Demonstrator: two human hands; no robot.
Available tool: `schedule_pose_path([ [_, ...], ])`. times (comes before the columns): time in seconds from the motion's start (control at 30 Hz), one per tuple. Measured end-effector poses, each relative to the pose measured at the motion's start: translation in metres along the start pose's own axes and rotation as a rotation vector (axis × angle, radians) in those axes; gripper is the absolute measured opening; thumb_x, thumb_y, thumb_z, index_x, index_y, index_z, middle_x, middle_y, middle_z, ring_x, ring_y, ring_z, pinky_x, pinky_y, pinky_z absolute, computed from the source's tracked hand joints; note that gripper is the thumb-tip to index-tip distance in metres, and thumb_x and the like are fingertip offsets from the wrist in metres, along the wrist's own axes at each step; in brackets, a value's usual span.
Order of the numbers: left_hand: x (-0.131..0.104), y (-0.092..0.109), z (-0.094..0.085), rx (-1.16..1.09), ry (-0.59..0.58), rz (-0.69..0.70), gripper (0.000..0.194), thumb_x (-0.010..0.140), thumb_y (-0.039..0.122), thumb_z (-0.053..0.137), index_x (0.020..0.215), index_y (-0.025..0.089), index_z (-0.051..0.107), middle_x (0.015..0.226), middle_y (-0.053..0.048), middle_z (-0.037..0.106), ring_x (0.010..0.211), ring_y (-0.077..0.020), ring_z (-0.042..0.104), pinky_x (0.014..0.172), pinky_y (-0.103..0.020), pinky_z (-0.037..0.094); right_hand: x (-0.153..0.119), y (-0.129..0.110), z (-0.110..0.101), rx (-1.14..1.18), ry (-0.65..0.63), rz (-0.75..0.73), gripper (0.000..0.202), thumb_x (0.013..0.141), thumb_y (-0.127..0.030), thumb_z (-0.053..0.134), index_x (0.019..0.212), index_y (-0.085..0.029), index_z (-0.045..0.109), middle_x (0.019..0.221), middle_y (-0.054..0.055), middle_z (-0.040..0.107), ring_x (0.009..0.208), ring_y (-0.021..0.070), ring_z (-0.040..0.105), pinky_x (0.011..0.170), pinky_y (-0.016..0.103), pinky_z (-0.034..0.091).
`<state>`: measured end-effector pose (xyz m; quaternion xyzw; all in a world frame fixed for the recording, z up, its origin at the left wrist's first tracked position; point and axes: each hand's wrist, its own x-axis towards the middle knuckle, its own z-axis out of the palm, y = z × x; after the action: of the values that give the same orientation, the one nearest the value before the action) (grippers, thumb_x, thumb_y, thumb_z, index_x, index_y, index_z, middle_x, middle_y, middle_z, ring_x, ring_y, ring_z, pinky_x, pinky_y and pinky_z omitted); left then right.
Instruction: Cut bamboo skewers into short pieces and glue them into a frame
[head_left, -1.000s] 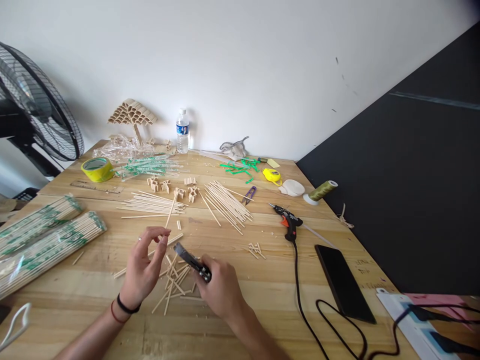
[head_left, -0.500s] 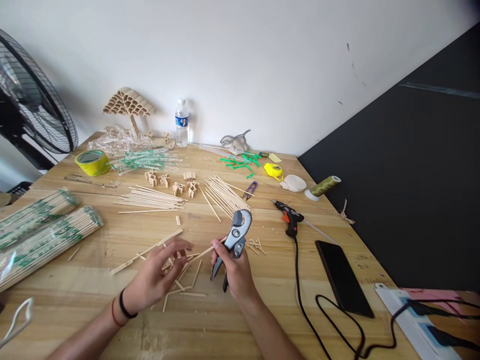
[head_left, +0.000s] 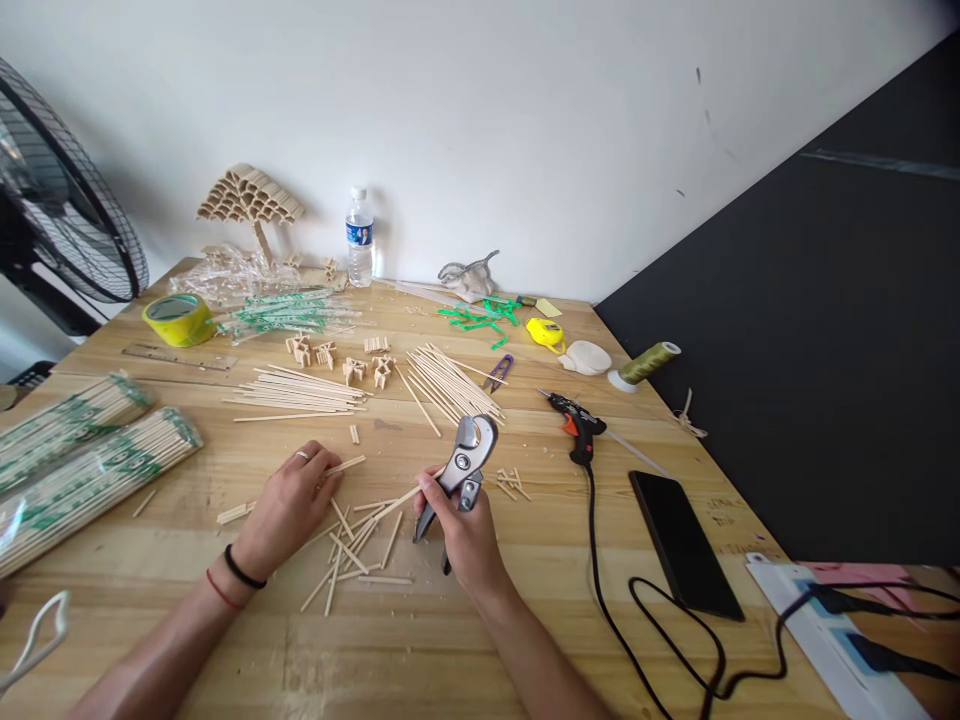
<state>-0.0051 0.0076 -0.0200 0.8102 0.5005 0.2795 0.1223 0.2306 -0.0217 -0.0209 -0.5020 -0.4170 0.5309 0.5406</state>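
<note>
My left hand (head_left: 289,500) is closed with its fingers curled down on thin wooden sticks (head_left: 346,464) lying on the table; its fingertips are partly hidden. A ring and two wristbands are on this side. My right hand (head_left: 466,545) grips a grey pipe cutter (head_left: 463,462) by its handles, its curved head pointing up and away from me. Between thumb and cutter it also pinches a thin wooden stick (head_left: 406,497) that slants down to the left. Below and between my hands lies a loose heap of cut wooden pieces (head_left: 349,552).
Beyond my hands lie long sticks (head_left: 450,385), small glued stick shapes (head_left: 354,371) and purple snips (head_left: 499,372). On the right are a hot glue gun (head_left: 574,425), its cord and a black phone (head_left: 686,545). Bagged sticks (head_left: 97,475) lie at left; a bottle (head_left: 360,245) stands behind.
My left hand has moved left and away from the stick by the cutter, down onto the sticks on the table. My right hand keeps the cutter and stick nearly in place.
</note>
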Motion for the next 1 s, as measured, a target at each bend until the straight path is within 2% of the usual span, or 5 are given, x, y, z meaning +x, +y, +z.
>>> schedule_pose_path([
  [0.17, 0.0, 0.028, -0.015, -0.18, 0.035, -0.066, 0.02, 0.105, 0.031, 0.05, 0.108, 0.019, 0.066, 0.093, -0.005, 0.07, 0.072, -0.0143, 0.062, 0.068, -0.025, 0.048, 0.0, 0.0, -0.003, 0.039, -0.007, -0.038, 0.03, 0.089, -0.048, 0.075, 0.087, -0.019, 0.068, 0.069, 0.001, 0.067, 0.068, 0.0177, 0.064, 0.068, 0.03, 0.052],
  [0.37, -0.003, 0.051, -0.022, -0.646, -0.375, -0.247, 0.036, 0.105, 0.045, 0.05, 0.114, 0.016, 0.07, 0.077, -0.001, 0.064, 0.061, -0.011, 0.05, 0.055, -0.021, 0.04, -0.002, 0.0, -0.003, 0.181, -0.078, -0.036, 0.024, 0.086, -0.041, 0.081, 0.092, -0.02, 0.071, 0.071, 0.0, 0.07, 0.069, 0.0169, 0.066, 0.07, 0.03, 0.054],
  [0.47, -0.006, 0.052, -0.02, -0.796, -0.448, -0.274, 0.041, 0.104, 0.047, 0.05, 0.124, 0.015, 0.068, 0.081, -0.003, 0.064, 0.066, -0.0126, 0.052, 0.059, -0.022, 0.043, -0.002, 0.001, -0.002, 0.171, -0.092, -0.058, 0.021, 0.086, -0.039, 0.081, 0.092, -0.02, 0.073, 0.072, 0.0, 0.071, 0.07, 0.0166, 0.066, 0.071, 0.029, 0.054],
  [0.8, -0.007, 0.043, -0.014, -0.919, -0.525, -0.287, 0.045, 0.105, 0.046, 0.049, 0.135, 0.015, 0.065, 0.085, -0.006, 0.071, 0.078, -0.0179, 0.067, 0.077, -0.03, 0.055, -0.001, -0.001, -0.006, 0.107, -0.086, -0.066, 0.022, 0.087, -0.041, 0.08, 0.09, -0.02, 0.073, 0.073, 0.0, 0.07, 0.071, 0.0168, 0.066, 0.07, 0.028, 0.053],
  [1.0, -0.007, 0.043, -0.012, -1.005, -0.548, -0.311, 0.044, 0.102, 0.047, 0.057, 0.131, 0.015, 0.066, 0.095, -0.008, 0.072, 0.086, -0.0207, 0.07, 0.084, -0.035, 0.057, 0.0, 0.004, -0.005, 0.032, -0.047, -0.068, 0.025, 0.09, -0.043, 0.076, 0.09, -0.019, 0.071, 0.074, 0.001, 0.069, 0.074, 0.018, 0.064, 0.074, 0.03, 0.05],
])
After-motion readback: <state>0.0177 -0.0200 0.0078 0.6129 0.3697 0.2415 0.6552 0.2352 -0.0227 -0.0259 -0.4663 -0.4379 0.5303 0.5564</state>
